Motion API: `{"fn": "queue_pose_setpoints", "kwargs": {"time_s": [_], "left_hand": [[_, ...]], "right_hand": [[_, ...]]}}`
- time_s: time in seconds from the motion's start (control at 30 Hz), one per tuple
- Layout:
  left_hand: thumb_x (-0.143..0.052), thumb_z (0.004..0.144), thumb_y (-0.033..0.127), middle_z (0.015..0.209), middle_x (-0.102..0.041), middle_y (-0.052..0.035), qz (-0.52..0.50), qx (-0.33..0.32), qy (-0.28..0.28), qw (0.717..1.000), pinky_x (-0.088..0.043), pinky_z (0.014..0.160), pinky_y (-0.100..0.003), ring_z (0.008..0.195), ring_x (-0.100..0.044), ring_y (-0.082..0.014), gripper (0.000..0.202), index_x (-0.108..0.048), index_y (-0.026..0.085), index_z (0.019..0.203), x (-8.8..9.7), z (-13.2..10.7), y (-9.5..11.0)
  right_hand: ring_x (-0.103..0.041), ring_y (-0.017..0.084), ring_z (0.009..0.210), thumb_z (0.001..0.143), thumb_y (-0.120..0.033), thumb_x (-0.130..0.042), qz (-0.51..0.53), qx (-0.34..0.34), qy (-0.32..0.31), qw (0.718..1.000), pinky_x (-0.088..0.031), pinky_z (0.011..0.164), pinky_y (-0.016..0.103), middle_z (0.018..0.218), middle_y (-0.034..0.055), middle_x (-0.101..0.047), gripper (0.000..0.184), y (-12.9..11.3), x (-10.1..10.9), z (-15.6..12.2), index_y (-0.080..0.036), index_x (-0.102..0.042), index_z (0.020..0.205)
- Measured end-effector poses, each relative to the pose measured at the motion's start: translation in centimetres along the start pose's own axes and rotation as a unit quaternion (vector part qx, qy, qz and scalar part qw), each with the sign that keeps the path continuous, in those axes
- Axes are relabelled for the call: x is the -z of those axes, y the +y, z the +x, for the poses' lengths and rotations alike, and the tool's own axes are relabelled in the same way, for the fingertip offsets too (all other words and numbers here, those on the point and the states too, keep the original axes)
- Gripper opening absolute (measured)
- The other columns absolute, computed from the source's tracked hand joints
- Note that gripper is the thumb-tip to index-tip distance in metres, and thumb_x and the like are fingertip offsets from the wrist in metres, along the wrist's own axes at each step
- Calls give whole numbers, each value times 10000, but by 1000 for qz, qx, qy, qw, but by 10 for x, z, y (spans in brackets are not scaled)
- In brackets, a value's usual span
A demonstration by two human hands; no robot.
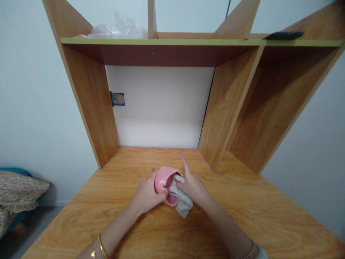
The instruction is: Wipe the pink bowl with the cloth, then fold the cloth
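Note:
A glossy pink hollow vessel (162, 176), like a bowl or cup, is tilted over the wooden desk with its opening facing right. My left hand (147, 193) is closed around its left side, the thumb at the rim. A light grey cloth (184, 202) lies partly inside the opening and hangs out over the rim. My right hand (192, 185) is closed on this cloth at the mouth of the vessel, with one finger stretched up and away. The fingertips inside the vessel are hidden.
The wooden desktop (113, 219) spreads around both hands. Behind it stands a shelf unit (161, 42) with upright panels. Clear plastic wrapping (118, 29) and a flat black object (284, 35) lie on the shelf. A wall socket box (118, 99) shows at the back left. A patterned cloth (18, 192) is at the far left.

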State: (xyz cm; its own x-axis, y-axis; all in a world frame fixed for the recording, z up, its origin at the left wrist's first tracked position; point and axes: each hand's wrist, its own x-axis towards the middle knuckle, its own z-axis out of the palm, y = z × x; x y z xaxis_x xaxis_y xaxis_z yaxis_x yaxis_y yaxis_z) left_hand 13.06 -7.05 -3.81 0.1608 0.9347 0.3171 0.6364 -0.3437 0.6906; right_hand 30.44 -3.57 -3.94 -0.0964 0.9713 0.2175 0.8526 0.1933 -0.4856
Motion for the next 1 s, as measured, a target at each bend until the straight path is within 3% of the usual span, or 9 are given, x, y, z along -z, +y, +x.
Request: {"fn": "queue_pose_setpoints", "kwargs": {"time_s": [0.17,0.33,0.4,0.5,0.63,0.7,0.8,1.0], "left_hand": [[-503,751,351,1132,-570,-102,-57,8,24,998,-385,883,-353,1010,-534,-246,549,-400,151,1252,2,3,-7],[-451,805,461,1044,-587,-82,-190,32,4,981,-471,742,-321,826,-605,-188,787,26,185,1367,-4,1,-2],[-510,778,444,1138,-531,-104,-225,18,13,974,-461,790,-306,936,-571,-195,838,33,177,1358,-10,0,1],[-549,753,404,1234,-453,-123,-251,15,37,967,-461,811,-282,1019,-527,-199,794,-63,168,1336,-18,-1,2],[-528,755,375,1145,-518,-129,-238,49,33,970,-512,660,-298,816,-608,-190,725,-125,162,1319,-19,0,-3],[-550,730,333,1128,-539,-119,-183,37,47,981,-486,746,-319,888,-592,-212,670,-237,152,1294,-14,0,-5],[-574,687,300,1084,-586,-93,-74,20,45,996,-419,856,-350,982,-552,-240,618,-369,165,1254,-7,0,-2],[-577,641,300,1049,-622,-96,41,29,12,999,-416,820,-360,909,-580,-269,612,-462,184,1231,5,2,9]], "right_hand": [[-544,136,564,676,-140,-449,153,-10,0,988,-371,510,210,766,34,-635,731,3,-5,4,-150,-164,1350],[-585,158,802,684,-145,-435,251,-59,86,962,-450,688,250,1085,106,-573,637,-2,-5,6,-134,-255,1295],[-577,164,870,686,-148,-435,295,-68,100,948,-449,742,264,1130,118,-544,606,-6,-8,4,-124,-277,1270],[-600,156,788,687,-174,-452,353,-73,72,930,-468,690,261,1064,112,-574,613,-9,-15,3,-118,-257,1265],[-591,187,831,617,-210,-570,284,-71,53,955,-451,720,280,1019,124,-590,728,-5,-20,6,-84,-266,1266],[-583,201,840,600,-229,-602,213,-69,46,974,-438,712,283,989,130,-600,774,-2,-16,6,-69,-263,1278],[-592,194,703,640,-265,-593,121,-54,28,991,-405,581,252,854,96,-633,811,0,-7,5,-86,-197,1325],[-592,192,642,699,-267,-539,4,0,-5,1000,-318,510,223,731,61,-644,752,-6,3,-1,-137,-183,1349]]}}
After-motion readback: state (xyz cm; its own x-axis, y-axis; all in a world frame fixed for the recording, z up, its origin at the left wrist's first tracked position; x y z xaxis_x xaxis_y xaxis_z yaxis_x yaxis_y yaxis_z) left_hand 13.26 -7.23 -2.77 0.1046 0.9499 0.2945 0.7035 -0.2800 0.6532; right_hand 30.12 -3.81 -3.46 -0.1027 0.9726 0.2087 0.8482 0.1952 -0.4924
